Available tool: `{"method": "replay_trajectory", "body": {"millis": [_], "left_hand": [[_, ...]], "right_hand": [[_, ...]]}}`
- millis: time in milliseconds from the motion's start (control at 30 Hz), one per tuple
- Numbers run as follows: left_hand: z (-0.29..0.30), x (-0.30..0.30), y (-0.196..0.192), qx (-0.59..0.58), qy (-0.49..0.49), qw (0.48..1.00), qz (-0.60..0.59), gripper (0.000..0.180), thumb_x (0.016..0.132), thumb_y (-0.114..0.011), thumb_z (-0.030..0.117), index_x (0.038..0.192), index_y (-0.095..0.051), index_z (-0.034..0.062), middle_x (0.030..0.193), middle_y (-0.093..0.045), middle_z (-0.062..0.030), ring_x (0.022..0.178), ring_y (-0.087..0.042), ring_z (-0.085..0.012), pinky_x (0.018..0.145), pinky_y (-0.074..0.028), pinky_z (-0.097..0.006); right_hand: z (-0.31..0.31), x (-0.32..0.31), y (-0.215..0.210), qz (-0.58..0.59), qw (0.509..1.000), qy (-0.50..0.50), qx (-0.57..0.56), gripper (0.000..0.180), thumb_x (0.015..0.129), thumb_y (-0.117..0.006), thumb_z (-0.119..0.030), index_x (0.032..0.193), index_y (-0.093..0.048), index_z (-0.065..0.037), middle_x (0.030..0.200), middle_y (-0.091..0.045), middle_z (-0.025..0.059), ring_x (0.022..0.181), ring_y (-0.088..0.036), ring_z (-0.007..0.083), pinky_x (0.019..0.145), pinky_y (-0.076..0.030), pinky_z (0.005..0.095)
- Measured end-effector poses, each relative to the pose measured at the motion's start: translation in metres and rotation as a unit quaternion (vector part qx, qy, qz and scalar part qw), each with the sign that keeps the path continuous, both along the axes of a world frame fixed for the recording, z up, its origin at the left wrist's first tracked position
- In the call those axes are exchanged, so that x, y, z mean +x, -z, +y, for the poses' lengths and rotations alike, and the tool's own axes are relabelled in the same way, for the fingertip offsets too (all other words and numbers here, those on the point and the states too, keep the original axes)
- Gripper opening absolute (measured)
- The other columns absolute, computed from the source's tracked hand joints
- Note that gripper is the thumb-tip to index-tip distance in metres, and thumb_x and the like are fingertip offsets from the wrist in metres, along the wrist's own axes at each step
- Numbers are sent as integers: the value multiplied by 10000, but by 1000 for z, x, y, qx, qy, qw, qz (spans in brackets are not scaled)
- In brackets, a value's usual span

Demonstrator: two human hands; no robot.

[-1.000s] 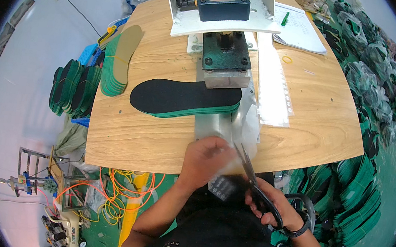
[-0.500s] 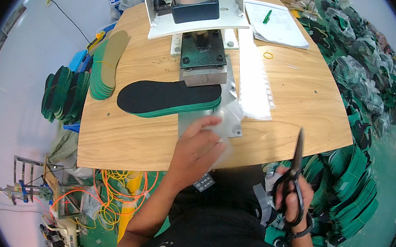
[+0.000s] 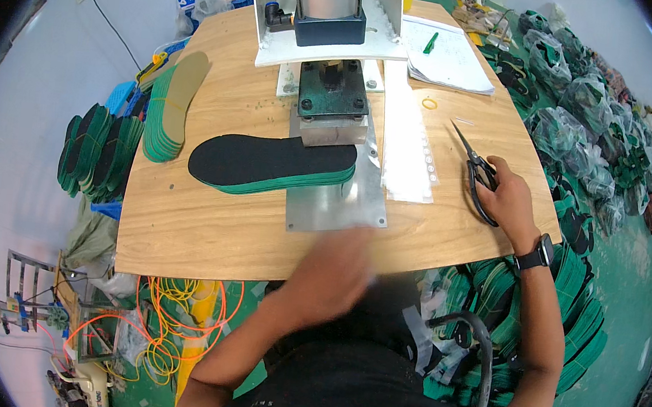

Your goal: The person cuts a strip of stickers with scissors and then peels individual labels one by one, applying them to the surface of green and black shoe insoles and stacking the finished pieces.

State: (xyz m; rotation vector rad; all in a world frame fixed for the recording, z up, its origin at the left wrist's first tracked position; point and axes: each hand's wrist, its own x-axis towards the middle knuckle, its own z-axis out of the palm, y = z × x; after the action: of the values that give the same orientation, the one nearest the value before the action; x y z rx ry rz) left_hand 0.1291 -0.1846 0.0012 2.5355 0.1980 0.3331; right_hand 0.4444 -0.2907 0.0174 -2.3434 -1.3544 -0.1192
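Observation:
My right hand (image 3: 508,199) grips the handles of black scissors (image 3: 477,169), which lie on the right side of the wooden table (image 3: 182,229) with their blades pointing away from me. My left hand (image 3: 335,271) is a blur at the table's front edge, just below a metal plate (image 3: 337,208); I cannot see whether it holds anything. A stack of black-topped, green-soled insoles (image 3: 267,164) rests across the plate under the press machine (image 3: 329,86). A strip of clear plastic (image 3: 408,145) lies between the press and the scissors.
A pile of green insoles with a tan one on top (image 3: 169,106) stands at the table's left. A paper pad with a green pen (image 3: 444,54) and a yellow rubber band (image 3: 428,103) lie at the back right. Bundled green insoles (image 3: 586,111) crowd the floor on both sides.
My right hand has brought the scissors up from beside my lap and laid them on the table's right side. My left hand has pulled back from the metal plate to the front edge.

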Motion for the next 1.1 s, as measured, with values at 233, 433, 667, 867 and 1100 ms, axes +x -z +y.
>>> {"method": "replay_trajectory", "body": {"millis": [233,433,667,867,1100], "left_hand": [[-18,-21,-31,-295,70,944,-132,72,845,-639,78,880,-620,19,1122,-624,-127,1004,-613,-220,822,-493,-334],[-10,-20,-3,-497,-134,763,-390,89,904,-578,57,959,-609,-7,1050,-574,-116,951,-550,-168,842,-447,-292],[34,-41,-11,-290,-191,880,-323,212,873,-581,170,972,-619,-14,1092,-569,-149,1009,-548,-245,892,-442,-367],[150,-36,-58,31,-145,972,-180,533,728,-760,326,1113,-613,-13,1200,-558,-184,1144,-519,-314,966,-412,-376],[184,-26,-43,71,-85,992,59,700,653,-791,432,1192,-591,32,1169,-602,-170,1086,-538,-355,970,-391,-393]], "right_hand": [[-6,-84,-40,27,961,-220,167,475,811,-687,-191,1218,-531,-1,1133,-580,192,1037,-554,350,891,-446,403],[7,-198,-13,370,852,-338,150,315,779,-752,-274,895,-598,-24,733,-569,145,660,-563,314,577,-432,367],[35,-212,8,421,846,-280,166,204,890,-625,-167,786,-591,6,657,-557,108,552,-531,205,506,-409,314],[72,-189,11,681,716,-93,123,168,918,-572,-127,828,-647,-6,717,-595,-13,618,-532,52,561,-401,190],[97,-179,9,737,659,-74,127,185,896,-616,-166,819,-657,-3,701,-625,18,546,-535,54,490,-402,189]]}}
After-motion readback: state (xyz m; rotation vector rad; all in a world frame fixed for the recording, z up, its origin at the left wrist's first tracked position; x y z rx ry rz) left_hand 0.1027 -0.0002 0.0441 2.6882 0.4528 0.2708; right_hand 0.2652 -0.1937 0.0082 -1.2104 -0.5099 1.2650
